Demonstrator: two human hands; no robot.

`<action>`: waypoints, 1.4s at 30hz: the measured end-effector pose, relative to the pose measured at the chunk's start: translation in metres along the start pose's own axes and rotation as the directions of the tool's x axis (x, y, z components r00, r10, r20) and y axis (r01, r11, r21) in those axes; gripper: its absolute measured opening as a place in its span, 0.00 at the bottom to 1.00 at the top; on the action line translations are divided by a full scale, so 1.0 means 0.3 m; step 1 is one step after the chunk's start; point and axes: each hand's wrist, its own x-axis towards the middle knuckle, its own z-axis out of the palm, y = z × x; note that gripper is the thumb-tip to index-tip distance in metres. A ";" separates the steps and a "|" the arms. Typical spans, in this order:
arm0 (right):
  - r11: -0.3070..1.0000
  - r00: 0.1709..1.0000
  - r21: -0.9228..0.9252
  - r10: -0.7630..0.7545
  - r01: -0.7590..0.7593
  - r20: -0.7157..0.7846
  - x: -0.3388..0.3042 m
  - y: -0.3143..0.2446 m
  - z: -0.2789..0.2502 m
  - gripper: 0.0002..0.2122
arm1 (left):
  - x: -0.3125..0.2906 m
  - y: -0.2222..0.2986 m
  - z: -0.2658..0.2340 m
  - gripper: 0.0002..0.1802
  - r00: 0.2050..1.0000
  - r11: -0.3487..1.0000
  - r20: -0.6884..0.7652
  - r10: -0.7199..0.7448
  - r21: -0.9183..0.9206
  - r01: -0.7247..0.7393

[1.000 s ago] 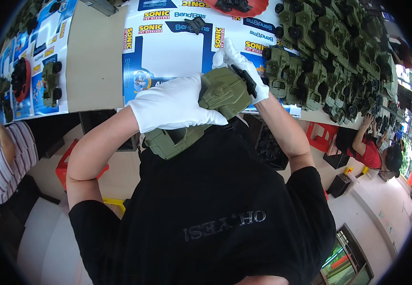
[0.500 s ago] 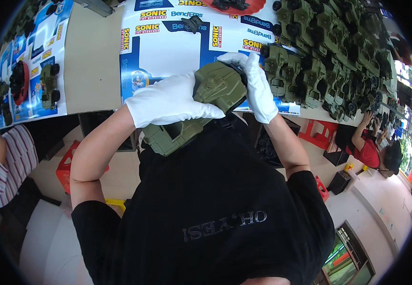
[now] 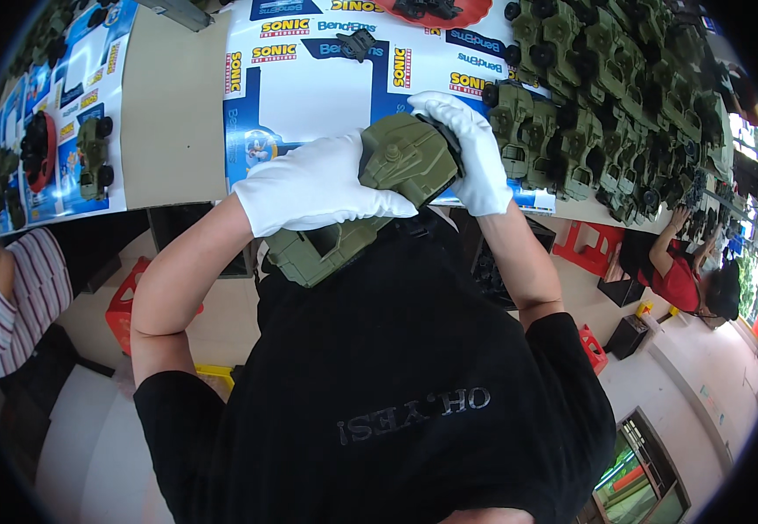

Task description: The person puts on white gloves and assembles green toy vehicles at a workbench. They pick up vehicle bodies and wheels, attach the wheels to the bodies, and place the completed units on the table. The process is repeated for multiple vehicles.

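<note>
An olive-green toy military vehicle [image 3: 405, 157] is held tilted at the table's front edge, close against my black shirt. My left hand [image 3: 313, 185], in a white glove, grips its body, the thumb lying across the side. Part of the body [image 3: 326, 251] shows below that hand. At its far right end my white-gloved right hand [image 3: 475, 153] curls round, with fingers over the top. A dark part [image 3: 449, 138] lies between the right palm and the green body; most of it is hidden, so I cannot tell whether it is attached.
Rows of similar green vehicles [image 3: 597, 96] crowd the table's right. A small dark grey part [image 3: 357, 45] lies on the printed sheet [image 3: 300, 100], beyond which stands a red tray [image 3: 475, 12] of black parts. Co-workers sit at left [image 3: 25, 288] and right [image 3: 671, 271].
My right hand has rolled slightly round the vehicle's end, its fingers now closer together and bent over the top. The left hand keeps its grip in nearly the same place.
</note>
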 end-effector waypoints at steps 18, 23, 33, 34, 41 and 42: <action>0.973 0.920 -0.078 -0.176 0.216 0.351 -0.063 0.014 -0.035 0.31 | -0.001 -0.028 0.011 0.53 0.999 0.993 -0.033 0.033 -0.111 -0.036; 0.987 0.978 0.158 -0.039 0.006 0.206 -0.045 -0.002 -0.029 0.25 | -0.003 -0.012 0.014 0.51 0.997 0.995 -0.064 0.037 -0.095 -0.043; 0.998 0.972 0.032 -0.053 0.046 0.230 -0.045 0.010 -0.037 0.25 | 0.006 0.023 0.005 0.57 0.999 0.999 -0.020 -0.043 0.020 0.043; 0.999 0.970 0.015 -0.049 0.047 0.237 -0.048 0.006 -0.036 0.26 | 0.006 0.026 0.004 0.57 0.999 0.998 -0.016 -0.050 0.034 0.050; 0.987 0.968 -0.110 -0.090 0.119 0.233 -0.063 0.023 -0.040 0.27 | 0.022 0.004 0.027 0.54 0.999 0.999 -0.031 -0.029 -0.016 0.028; 0.978 0.968 -0.146 -0.116 0.151 0.223 -0.066 0.031 -0.040 0.27 | 0.019 0.011 0.028 0.53 0.999 0.999 -0.036 -0.038 -0.010 0.037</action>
